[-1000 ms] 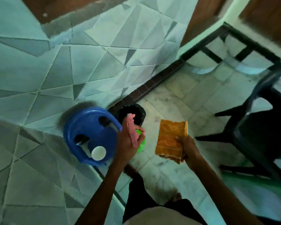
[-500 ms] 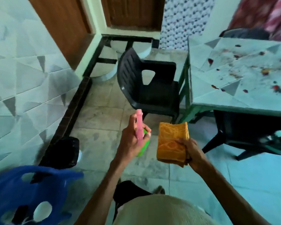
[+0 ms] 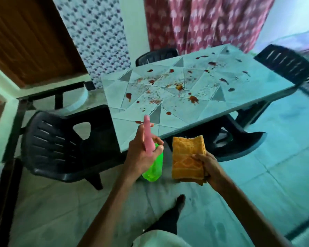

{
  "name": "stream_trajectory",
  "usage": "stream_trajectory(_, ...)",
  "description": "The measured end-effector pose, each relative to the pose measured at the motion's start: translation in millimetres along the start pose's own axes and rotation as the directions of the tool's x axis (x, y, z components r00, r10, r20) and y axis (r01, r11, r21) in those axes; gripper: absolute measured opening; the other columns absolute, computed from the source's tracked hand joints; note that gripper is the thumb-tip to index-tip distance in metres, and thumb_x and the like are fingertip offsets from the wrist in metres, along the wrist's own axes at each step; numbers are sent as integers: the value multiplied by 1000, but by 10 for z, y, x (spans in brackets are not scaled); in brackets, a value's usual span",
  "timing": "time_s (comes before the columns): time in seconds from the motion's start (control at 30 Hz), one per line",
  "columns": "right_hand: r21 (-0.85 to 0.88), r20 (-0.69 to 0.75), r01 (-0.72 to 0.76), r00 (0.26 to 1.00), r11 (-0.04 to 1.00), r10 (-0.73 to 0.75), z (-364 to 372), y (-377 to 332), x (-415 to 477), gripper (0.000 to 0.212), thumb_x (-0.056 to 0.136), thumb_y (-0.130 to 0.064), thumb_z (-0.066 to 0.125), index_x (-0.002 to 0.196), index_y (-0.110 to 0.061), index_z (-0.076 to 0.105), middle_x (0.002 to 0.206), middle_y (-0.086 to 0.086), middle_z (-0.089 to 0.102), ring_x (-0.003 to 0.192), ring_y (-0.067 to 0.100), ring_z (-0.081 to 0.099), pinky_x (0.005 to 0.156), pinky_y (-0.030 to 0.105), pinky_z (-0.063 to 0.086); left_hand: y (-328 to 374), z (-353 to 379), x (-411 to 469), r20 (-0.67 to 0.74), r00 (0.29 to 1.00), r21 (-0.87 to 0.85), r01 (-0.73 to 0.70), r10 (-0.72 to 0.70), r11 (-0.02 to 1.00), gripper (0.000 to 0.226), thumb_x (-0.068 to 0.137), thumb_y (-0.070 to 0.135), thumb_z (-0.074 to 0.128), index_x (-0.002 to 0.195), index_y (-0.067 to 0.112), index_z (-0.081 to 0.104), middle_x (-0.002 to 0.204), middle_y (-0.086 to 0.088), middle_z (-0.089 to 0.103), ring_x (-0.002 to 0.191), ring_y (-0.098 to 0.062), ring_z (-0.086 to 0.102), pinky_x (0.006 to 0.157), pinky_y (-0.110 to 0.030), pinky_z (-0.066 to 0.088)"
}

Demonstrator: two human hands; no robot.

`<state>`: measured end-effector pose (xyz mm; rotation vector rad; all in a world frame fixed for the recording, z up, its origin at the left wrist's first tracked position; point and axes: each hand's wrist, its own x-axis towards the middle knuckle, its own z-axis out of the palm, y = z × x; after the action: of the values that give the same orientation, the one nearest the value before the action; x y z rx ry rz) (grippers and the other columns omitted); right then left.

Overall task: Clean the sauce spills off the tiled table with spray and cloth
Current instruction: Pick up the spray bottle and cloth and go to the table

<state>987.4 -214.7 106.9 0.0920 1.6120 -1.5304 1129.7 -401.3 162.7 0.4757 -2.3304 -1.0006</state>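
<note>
Having turned from the wall, the person faced the tiled table (image 3: 248, 97), now in full view at 12 o'clock, its sauce spills (image 3: 194, 99) untouched. The left hand (image 3: 141, 157) was curled round the green spray bottle (image 3: 152, 168); the right hand (image 3: 209, 166) pinched the folded orange cloth (image 3: 187, 155). Spraying looked likely next.

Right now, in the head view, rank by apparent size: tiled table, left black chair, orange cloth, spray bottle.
1. tiled table
2. black chair
3. orange cloth and spray bottle: they look alike and both are nearest the camera, so unranked.
</note>
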Motion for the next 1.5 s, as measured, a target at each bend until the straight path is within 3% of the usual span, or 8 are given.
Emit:
stream_trajectory(0.2, 0, -88, 55, 995, 998, -55, -934, -764, 654, 23, 94, -15, 64, 115, -13, 55, 95, 13, 72, 74, 31, 70, 44, 29, 51, 319, 835, 1103, 50, 996, 60, -81, 79, 995, 104, 82, 23, 69, 152, 37, -5, 113, 9, 62, 77, 7, 58, 70, -16, 48)
stream_trajectory(0.33, 72, -97, 41, 995, 997, -33, -1622, -1223, 1069, 40, 92, -19, 68, 130, -19, 56, 112, 13, 74, 99, 34, 73, 84, 54, 60, 563, 1563, 1824, 96, 995, 28, -35, 32, 999, 98, 82, 16, 76, 149, 37, 6, 96, 34, 55, 81, 9, 61, 67, -1, 43)
stream_trajectory(0.47, 107, -95, 45, 995, 993, -35, -2367, -1639, 1399, 32, 94, -17, 66, 125, -17, 58, 104, 10, 77, 93, 30, 75, 78, 48, 62, 919, 2323, 2412, 154, 979, 64, -148, 137, 987, 104, 84, 15, 71, 155, 28, -5, 128, 6, 47, 83, -6, 66, 60, -32, 60)
stream_trajectory(0.77, 94, -40, 49, 998, 994, -45, -4030, -2643, 2227, 33, 95, -15, 64, 127, -14, 54, 114, 13, 72, 101, 33, 72, 65, 38, 60, 1727, 3938, 3230, 94, 980, -53, 183, -178, 982, 79, 83, 12, 77, 149, 12, 33, 94, 15, 67, 85, 1, 65, 72, -10, 51)
stream_trajectory(0.83, 46, 1, 42, 999, 998, -42, -4367, -2892, 2386, 35, 96, -17, 64, 129, -14, 54, 116, 13, 72, 104, 34, 71, 73, 43, 61, 1943, 4263, 3352, 41, 981, -67, 193, -191, 979, 78, 83, 8, 76, 148, 10, 33, 97, 5, 69, 86, -8, 67, 80, -24, 54)
stream_trajectory(0.97, -49, 57, 22, 998, 999, -19, -4888, -3351, 2736, 33, 95, -17, 64, 126, -14, 54, 117, 15, 72, 104, 38, 71, 98, 68, 48, 2261, 4765, 3675, -46, 959, -101, 276, -281, 956, 77, 83, 13, 77, 147, 16, 35, 95, 9, 71, 89, -2, 66, 78, -5, 47)
stream_trajectory(1.23, -73, 157, -51, 986, 996, 62, -5379, -3993, 3627, 33, 95, -14, 64, 126, -16, 55, 120, 17, 70, 107, 41, 68, 84, 70, 53, 2331, 5469, 4321, -142, 905, -110, 388, -401, 915, 70, 82, 17, 78, 141, 21, 41, 94, 15, 71, 88, 1, 66, 74, 0, 43)
stream_trajectory(1.5, -141, 259, -52, 962, 989, 88, -5547, -4602, 4407, 41, 97, -15, 63, 134, -21, 48, 120, 13, 67, 103, 33, 69, 64, 46, 61, 2206, 5783, 5120, -214, 880, -37, 427, -425, 903, 72, 81, 15, 79, 141, 18, 40, 91, 18, 70, 85, 4, 66, 71, -4, 44)
